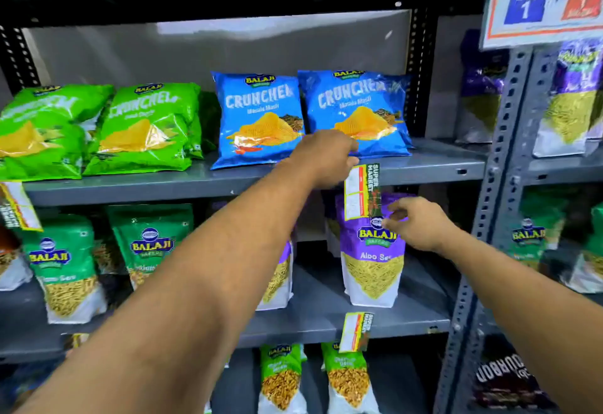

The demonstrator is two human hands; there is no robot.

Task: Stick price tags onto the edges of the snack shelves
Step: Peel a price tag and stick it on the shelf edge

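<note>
Pressing a price tag (362, 192) onto the upper shelf edge (427, 174) right of frame centre, the left hand (326, 157) curls its fingers over the tag's top: sticking looks under way. The right hand (419, 227), fingers loosely bent, hovers at the lower corner, contact unclear; smoothing probably comes next, with blue chip bags (355, 110) crowding just above.

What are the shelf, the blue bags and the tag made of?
Shelf: likely grey painted metal, thin edge with slots. Blue bags: glossy plastic film, crinkled, with glare. Tag: probably printed paper or card, flat and matte.
</note>
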